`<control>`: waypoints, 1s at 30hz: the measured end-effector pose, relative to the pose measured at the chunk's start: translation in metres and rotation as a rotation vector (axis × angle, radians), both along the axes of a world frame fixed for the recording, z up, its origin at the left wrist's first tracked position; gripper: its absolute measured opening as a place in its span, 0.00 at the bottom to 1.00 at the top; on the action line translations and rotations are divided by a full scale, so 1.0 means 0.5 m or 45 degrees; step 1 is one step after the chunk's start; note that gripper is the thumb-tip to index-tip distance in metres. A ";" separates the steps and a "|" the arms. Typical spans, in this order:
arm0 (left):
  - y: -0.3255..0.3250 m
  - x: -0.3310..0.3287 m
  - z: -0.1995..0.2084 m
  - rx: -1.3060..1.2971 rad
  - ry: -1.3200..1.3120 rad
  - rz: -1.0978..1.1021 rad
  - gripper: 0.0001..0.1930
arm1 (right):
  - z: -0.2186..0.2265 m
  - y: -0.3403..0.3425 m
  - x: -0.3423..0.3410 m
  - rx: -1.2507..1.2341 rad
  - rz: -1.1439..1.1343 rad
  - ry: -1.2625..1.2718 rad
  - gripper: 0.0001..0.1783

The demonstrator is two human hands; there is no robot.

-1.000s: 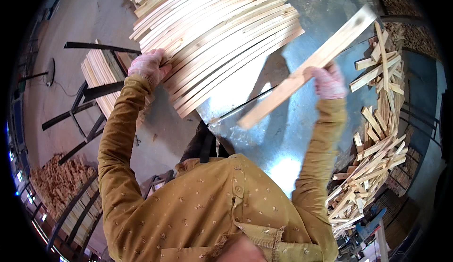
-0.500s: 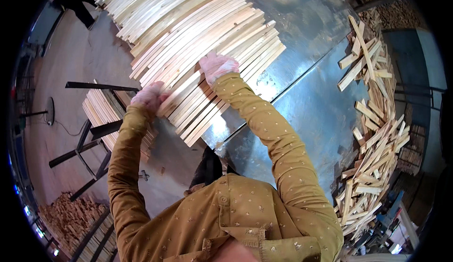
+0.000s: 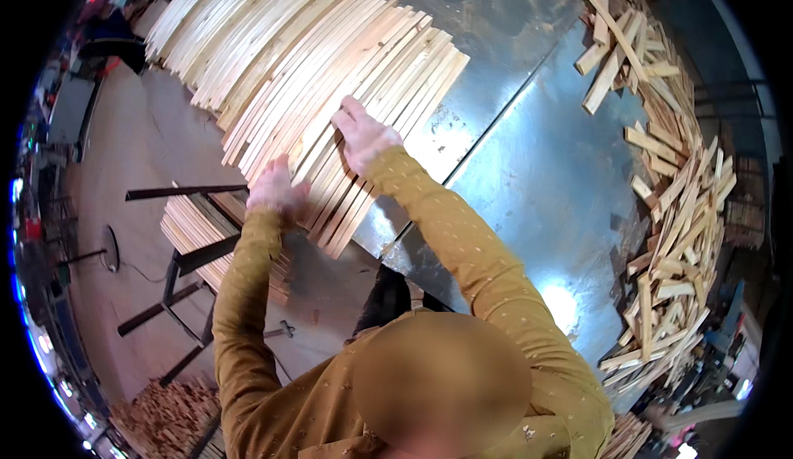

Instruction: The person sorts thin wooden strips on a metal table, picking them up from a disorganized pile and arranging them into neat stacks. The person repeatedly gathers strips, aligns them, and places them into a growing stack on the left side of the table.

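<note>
Many pale wooden strips [image 3: 281, 99] lie side by side in a slanting row on a metal table [image 3: 512, 178]. My left hand [image 3: 277, 188] is at the near ends of the strips, its thumb apart from the fingers. Farther right, my right hand [image 3: 363, 135] lies over the same row with its fingers stretched across the tops. One strip [image 3: 317, 158] runs between the two hands; neither hand is visibly wrapped round it. The undersides of both hands are hidden.
A heap of loose wood offcuts [image 3: 681, 219] runs along the table's right side. At the left stands a dark metal frame [image 3: 206, 254] beside stacked strips [image 3: 192, 232]. More wood pieces [image 3: 169, 413] are piled at the lower left. A seam [image 3: 496, 133] crosses the tabletop.
The strip between my hands now lies among the others. My fingers have spread and shifted over the row. The whole view has moved slightly, with the strips now farther left.
</note>
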State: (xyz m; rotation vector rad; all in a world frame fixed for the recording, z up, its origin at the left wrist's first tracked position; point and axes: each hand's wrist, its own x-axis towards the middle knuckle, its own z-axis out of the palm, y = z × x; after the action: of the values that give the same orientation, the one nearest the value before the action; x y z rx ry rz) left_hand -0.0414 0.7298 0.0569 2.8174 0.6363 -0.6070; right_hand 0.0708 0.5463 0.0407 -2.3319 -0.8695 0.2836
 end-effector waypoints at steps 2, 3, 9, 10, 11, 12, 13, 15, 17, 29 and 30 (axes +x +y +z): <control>-0.018 -0.030 0.011 -0.090 -0.020 -0.003 0.40 | 0.032 -0.084 -0.043 0.120 -0.186 0.165 0.28; -0.040 -0.045 0.020 -0.049 -0.032 -0.045 0.40 | 0.007 -0.153 -0.058 0.095 -0.325 0.200 0.31; -0.146 -0.070 -0.002 0.125 -0.076 0.075 0.33 | -0.068 -0.681 -0.250 0.091 -1.170 0.028 0.29; -0.138 -0.088 0.004 0.031 -0.126 0.052 0.35 | 0.012 -0.756 -0.282 -0.318 -1.141 -0.089 0.28; -0.137 -0.108 -0.023 -0.029 -0.272 -0.021 0.37 | 0.029 -0.862 -0.326 -0.444 -1.203 -0.163 0.27; -0.126 -0.131 -0.039 -0.065 -0.434 -0.045 0.39 | 0.034 -0.974 -0.354 -0.539 -1.290 -0.301 0.28; -0.172 -0.108 -0.046 -0.176 -0.554 -0.049 0.40 | 0.035 -1.093 -0.402 -0.641 -1.381 -0.417 0.29; -0.288 -0.088 -0.037 -0.450 -0.760 -0.019 0.39 | 0.073 -1.253 -0.469 -0.847 -1.604 -0.340 0.31; -0.448 -0.092 -0.003 -0.801 -0.739 -0.038 0.35 | 0.084 -1.412 -0.522 -1.088 -1.655 -0.259 0.40; -1.536 -0.298 -0.189 -2.813 0.498 0.495 0.43 | 0.160 -1.419 -0.459 -0.245 -0.920 0.144 0.23; -1.558 -0.299 -0.167 -2.817 0.463 0.642 0.41 | 0.140 -1.437 -0.471 -0.232 -1.015 -0.073 0.27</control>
State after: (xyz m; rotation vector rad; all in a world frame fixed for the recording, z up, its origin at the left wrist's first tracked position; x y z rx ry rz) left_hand -0.1908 -0.0493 -0.0264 0.4850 0.2326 -0.8130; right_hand -0.1648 -0.1723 0.1106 -2.6513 0.1122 -0.0496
